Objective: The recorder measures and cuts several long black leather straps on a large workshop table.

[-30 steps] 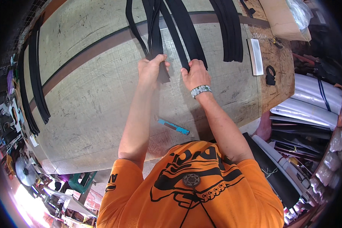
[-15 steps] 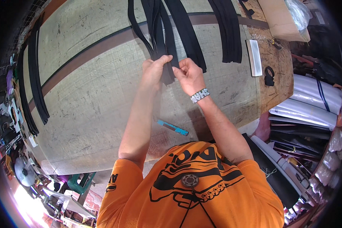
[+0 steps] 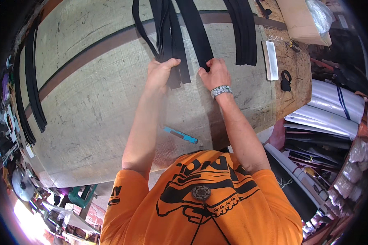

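Note:
My left hand (image 3: 162,74) is closed round several long black strips (image 3: 164,28) near their lower ends, which stick out below the fist. One strip of this group bows out to the left. To the right, my right hand (image 3: 217,75) pinches the near end of a wider black strip (image 3: 194,30) that lies apart from the group. Its fingers cover the strip's tip. Below the hands, a slim tool with a blue patterned handle (image 3: 180,134) lies on the worktable (image 3: 94,110).
More black strips lie at the right (image 3: 244,36) and along the left edge (image 3: 34,81). A brown band (image 3: 73,65) crosses the table. A white block (image 3: 270,60), a black tape-like ring (image 3: 286,80) and a cardboard box (image 3: 302,20) sit at the right; wrapped rolls (image 3: 327,106) stand beyond.
My right hand has moved right, from a strip beside my left hand to the end of the separate wider strip, which has shifted left. My left hand keeps its grip.

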Available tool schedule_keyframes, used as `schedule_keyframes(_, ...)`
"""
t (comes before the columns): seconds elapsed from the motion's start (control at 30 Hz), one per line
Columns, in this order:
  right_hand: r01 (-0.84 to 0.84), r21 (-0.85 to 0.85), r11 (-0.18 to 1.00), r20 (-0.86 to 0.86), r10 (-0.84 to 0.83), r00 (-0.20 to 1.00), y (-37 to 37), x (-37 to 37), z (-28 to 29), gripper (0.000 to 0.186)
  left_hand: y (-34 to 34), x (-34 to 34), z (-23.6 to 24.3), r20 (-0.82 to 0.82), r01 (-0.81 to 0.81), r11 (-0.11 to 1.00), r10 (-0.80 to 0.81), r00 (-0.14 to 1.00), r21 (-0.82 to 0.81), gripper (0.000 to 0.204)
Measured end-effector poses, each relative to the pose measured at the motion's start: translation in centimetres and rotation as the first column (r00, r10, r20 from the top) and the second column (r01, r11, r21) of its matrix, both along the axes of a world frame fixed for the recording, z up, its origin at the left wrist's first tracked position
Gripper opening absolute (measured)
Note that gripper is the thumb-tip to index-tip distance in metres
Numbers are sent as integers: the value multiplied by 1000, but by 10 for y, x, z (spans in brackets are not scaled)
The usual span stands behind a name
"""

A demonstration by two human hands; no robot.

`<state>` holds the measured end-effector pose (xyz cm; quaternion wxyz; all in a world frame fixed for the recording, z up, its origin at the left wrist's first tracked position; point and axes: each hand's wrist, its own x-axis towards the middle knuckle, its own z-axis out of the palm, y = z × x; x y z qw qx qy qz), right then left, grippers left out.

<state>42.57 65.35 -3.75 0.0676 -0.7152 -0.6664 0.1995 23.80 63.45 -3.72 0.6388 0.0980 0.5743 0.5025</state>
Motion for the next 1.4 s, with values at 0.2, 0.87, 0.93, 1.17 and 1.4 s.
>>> schedule_keyframes(0.2,113,-69,991,-47,-116,992,-6,-6,11,36,1,-4,-3,4,-16,1000,16,1000,3,33)
schedule_keyframes(0.87,207,-110,972,-38,-213,976,-2,-17,5,37,4,-2,-16,154,31,999,-29,988,-13,46)
schedule_keyframes(0.93,94,-149,984,-103,-110,989,0,-11,3,31,4,-1,-19,140,29,999,-26,990,-20,45)
schedule_keyframes(1.17,-28,-120,992,-500,-36,865,-6,-15,11,26,4,4,-9,116,40,999,-41,992,4,34)
schedule_keyframes(1.4,-75,-102,992,-546,8,838,-13,-25,21,25,2,5,-11,39,-2,1000,0,999,29,30)
